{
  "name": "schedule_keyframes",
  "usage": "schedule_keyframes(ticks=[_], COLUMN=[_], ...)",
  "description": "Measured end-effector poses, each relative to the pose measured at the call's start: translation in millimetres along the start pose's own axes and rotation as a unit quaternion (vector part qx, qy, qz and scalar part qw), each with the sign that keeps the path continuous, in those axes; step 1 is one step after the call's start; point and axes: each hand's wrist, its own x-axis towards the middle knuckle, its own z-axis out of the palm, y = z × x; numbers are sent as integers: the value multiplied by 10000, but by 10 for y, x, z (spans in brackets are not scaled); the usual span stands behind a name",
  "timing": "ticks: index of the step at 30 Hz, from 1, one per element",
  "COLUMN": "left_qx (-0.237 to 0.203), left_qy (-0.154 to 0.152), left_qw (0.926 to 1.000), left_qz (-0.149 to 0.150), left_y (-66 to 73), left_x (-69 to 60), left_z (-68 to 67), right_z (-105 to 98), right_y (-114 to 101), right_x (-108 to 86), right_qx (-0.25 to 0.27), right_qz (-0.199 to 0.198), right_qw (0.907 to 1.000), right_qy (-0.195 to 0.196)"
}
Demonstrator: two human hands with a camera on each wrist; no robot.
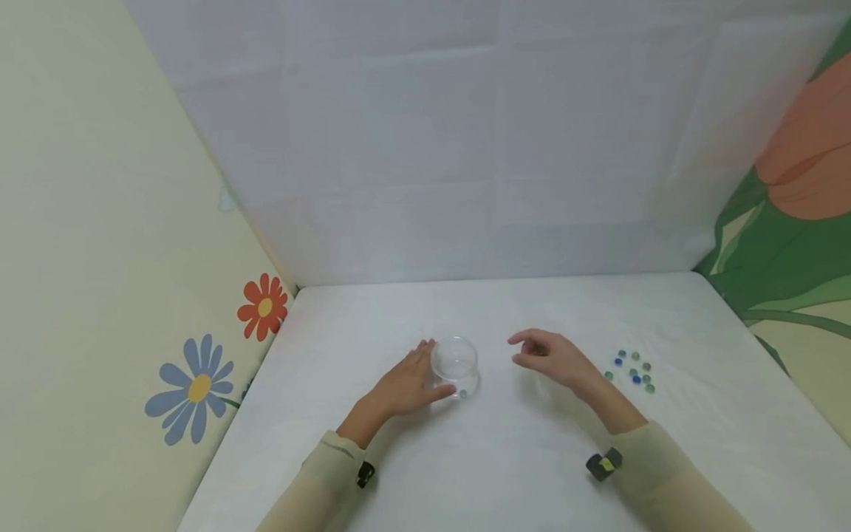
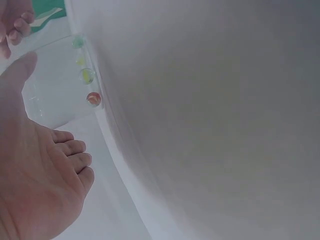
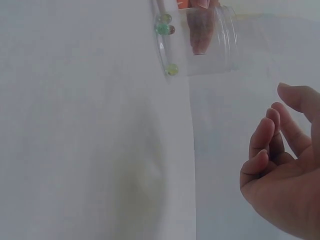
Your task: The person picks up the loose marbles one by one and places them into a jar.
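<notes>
A clear glass jar [image 1: 455,362] stands upright on the white table. Several marbles lie at its bottom, among them a reddish one [image 2: 93,99], a yellow-streaked one [image 2: 87,76] and a green one [image 2: 77,42]. My left hand [image 1: 405,384] rests against the jar's left side, fingers mostly straight, thumb stretched across its near side. To the right of the jar, above the table, hovers my right hand [image 1: 548,358]. Its fingers are loosely bent, with a gap between thumb and index fingertip [image 3: 276,107] and no object visible in it.
Several loose blue and green marbles [image 1: 636,380] lie scattered on the table to the right of my right forearm. A white sheet [image 1: 465,148] hangs behind the table [image 1: 505,458]. Walls with painted flowers [image 1: 198,388] flank it on both sides.
</notes>
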Motion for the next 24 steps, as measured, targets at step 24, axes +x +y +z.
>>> schedule_keyframes(ticks=[24], left_qx=[-153], left_qy=[8], left_qw=[9999], left_qz=[-16], left_y=[-11], left_x=[2], left_z=[10], right_z=[-224], right_y=[227], right_x=[-188], right_qx=[10], right_qz=[312], right_qw=[9991], right_qy=[281])
